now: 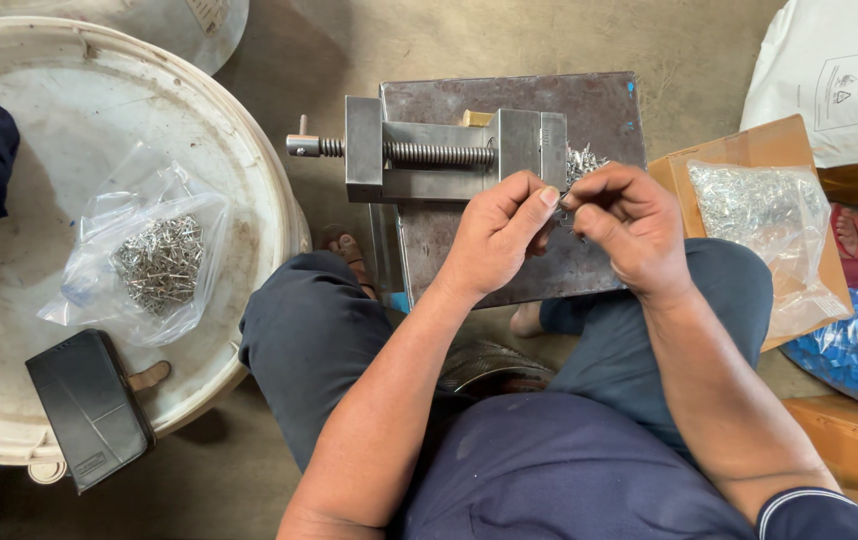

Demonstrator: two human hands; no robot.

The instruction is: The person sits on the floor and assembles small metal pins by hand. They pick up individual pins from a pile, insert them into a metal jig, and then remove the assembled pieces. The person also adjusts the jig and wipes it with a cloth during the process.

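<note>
Both hands meet just in front of the grey steel bench vise, which stands on a dark rusted steel plate, likely so the work stays close to the jaws. The left hand is closed in a pinch, thumb against forefinger, on a small thin bright-metal piece; the right hand is curled shut, fingertips on the same piece. Its long axis cannot be told, being mostly hidden. A loose heap of small silvery metal pieces lies just beside the vise, within reach.
</note>
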